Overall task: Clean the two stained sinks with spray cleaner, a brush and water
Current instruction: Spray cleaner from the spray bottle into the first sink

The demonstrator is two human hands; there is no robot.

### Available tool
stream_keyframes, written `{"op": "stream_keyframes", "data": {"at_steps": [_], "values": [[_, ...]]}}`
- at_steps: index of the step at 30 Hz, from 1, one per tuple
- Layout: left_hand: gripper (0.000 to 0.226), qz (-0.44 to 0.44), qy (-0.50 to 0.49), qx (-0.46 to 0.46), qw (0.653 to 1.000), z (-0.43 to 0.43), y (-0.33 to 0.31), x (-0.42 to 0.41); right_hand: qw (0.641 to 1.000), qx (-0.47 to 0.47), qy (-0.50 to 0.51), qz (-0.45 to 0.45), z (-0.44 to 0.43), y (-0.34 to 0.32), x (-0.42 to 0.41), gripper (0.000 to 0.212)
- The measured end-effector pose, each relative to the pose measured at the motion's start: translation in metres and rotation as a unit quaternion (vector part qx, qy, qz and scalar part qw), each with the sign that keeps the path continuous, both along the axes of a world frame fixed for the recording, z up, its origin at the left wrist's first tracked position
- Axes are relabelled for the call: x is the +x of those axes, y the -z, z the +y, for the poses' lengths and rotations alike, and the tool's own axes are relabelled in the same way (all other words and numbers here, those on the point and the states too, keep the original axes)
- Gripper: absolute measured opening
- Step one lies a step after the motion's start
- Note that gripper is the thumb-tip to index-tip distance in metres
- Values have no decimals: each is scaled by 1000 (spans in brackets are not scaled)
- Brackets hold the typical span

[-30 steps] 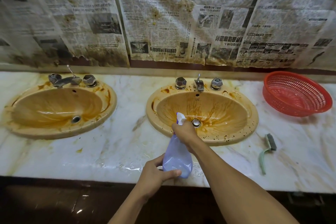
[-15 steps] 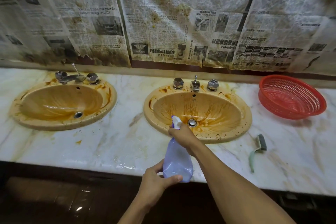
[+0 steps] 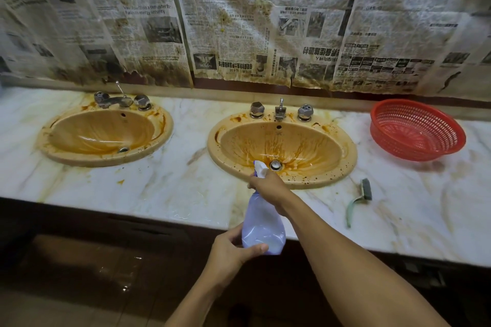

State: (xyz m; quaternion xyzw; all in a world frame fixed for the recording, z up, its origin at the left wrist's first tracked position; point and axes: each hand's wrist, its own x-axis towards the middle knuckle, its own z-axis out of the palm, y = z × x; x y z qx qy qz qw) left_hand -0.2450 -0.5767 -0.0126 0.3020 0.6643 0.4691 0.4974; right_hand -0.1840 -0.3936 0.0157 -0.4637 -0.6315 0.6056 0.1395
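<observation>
A person, seen from their own head height, is standing at a marble counter with two oval sinks set into it, both streaked and speckled orange-brown. Both hands are holding a pale lilac spray bottle in the air above the counter's front edge. The right hand is gripping the bottle's neck, fingers curled round it at the trigger; whether the trigger is being squeezed cannot be told, and no mist is showing. The left hand is cupping the bottle's base from below, thumb lying across the front and fingers wrapping behind.

The bottle's long axis is running away from the person, base nearest the body and white nozzle farthest. The nozzle is pointing straight ahead into the right sink, over its near rim and appearing just beside the drain. So this sink is lying directly in front of the hands, and judging by that, spraying it looks like the step in hand. The left sink is sitting well apart to the left, on the left hand's side; reaching it would likely mean swinging the nozzle leftward.

A green-handled brush is lying on the counter just right of the right sink, handle end toward the person, nearer the right hand. A red plastic basket is resting farther right. Stained newspaper is covering the wall behind
</observation>
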Motion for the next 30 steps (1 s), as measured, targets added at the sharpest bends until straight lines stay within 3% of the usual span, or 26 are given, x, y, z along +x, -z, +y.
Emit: {"op": "stream_keyframes", "data": {"at_steps": [4, 8, 11, 15, 18, 22, 27, 30], "values": [[51, -10, 19, 11, 1000, -5, -4, 14, 1000, -10, 5, -6, -6, -7, 9, 51], [49, -15, 27, 16, 999, -7, -4, 24, 1000, -8, 3, -24, -7, -7, 24, 47], [49, -18, 39, 13, 999, -7, -6, 28, 1000, -12, 11, -15, -8, -8, 34, 6], [47, -22, 55, 18, 998, -7, -7, 34, 999, -14, 30, -7, -6, -4, 45, 12], [46, -22, 67, 17, 997, -5, -9, 40, 998, -4, 60, -21, -5, -1, 54, 5], [43, -21, 90, 19, 996, -1, -13, 53, 993, 2, 99, -60, -1, 2, 68, 30], [39, -18, 117, 19, 993, 12, -16, 69, 993, 3, 94, -74, 9, -5, 92, 7], [41, -20, 134, 15, 991, 21, -17, 76, 992, 10, 100, -79, 17, -6, 107, 15]]}}
